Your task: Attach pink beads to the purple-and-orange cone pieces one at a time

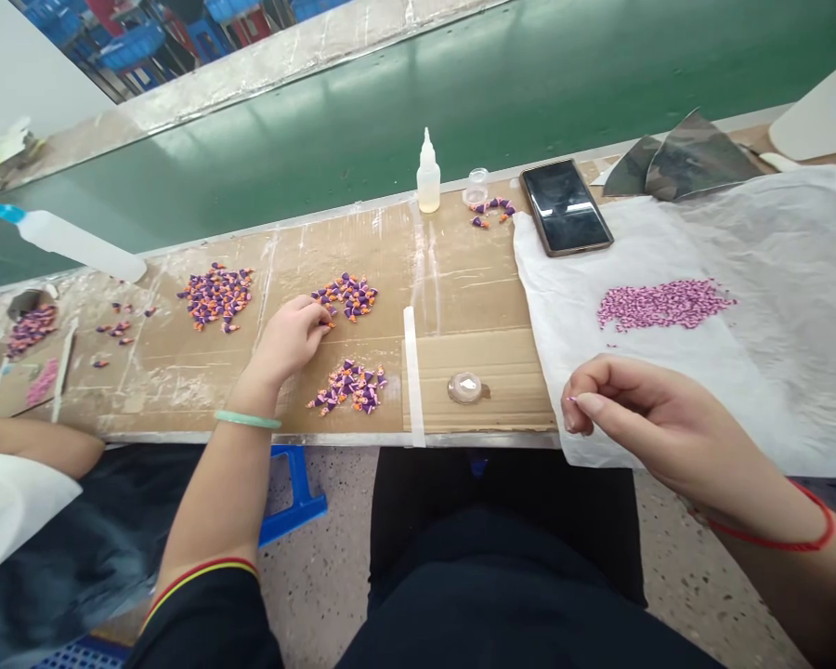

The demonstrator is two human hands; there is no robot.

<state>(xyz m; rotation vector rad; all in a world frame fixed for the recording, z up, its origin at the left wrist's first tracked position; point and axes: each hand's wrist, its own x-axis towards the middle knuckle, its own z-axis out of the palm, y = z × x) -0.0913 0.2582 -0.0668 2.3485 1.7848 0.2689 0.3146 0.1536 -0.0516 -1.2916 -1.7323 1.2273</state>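
1. A tiny pink piece [572, 399] sat pinched between thumb and forefinger of the right hand [641, 413], above the white sheet [561, 297], near the bench's [474, 297] near edge.
2. The left hand [296, 336] had its fingers drawn together at the purple-and-orange pile [355, 297]; whether they gripped a piece I could not tell.
3. A purple-and-pink pile [352, 388] lay closer to the near edge.
4. Between the hands, a white strip [413, 376] ran to the near edge, with a round clear dish [465, 386] just right of it.
5. A pink heap [665, 305] lay on the sheet; a phone [566, 206] overlapped the sheet's far left corner.
6. A dropper bottle [428, 178] stood upright by the far edge.
7. The left forearm crossed the near edge, wrist raised, palm down; the right hand's palm faced inward, fingers curled.
8. A co-worker's forearm [34, 435] showed at the near edge, far left.
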